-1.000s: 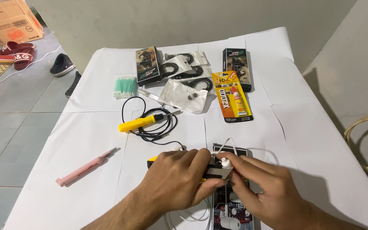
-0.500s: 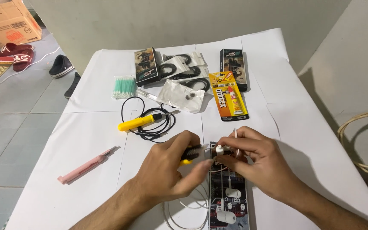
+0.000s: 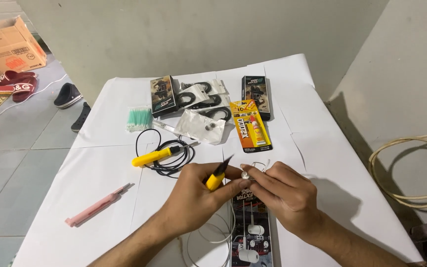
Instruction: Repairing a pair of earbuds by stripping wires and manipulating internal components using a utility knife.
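My left hand [image 3: 196,198] grips a small yellow-handled tool with a dark pointed tip [image 3: 218,175], tip angled up and to the right. My right hand [image 3: 282,195] pinches a small white earbud piece [image 3: 245,174] with thin white wires looping above the fingers. The tool's tip is close beside that earbud. Below both hands lies a dark earphone package [image 3: 250,232] with white earbuds in it, and a white cable [image 3: 208,237] curls to its left.
On the white-covered table [image 3: 100,178] lie a yellow soldering iron with black cord [image 3: 154,156], a pink pen-like tool [image 3: 95,210], green-tipped swabs [image 3: 138,118], a glue tube on a yellow card [image 3: 250,129], two dark boxes, and clear bags. A coiled hose [image 3: 411,168] lies on the floor at right.
Both hands have lifted off the package and drawn slightly toward the table's far side. The yellow tool's tip now points up next to the earbud, more exposed than before.
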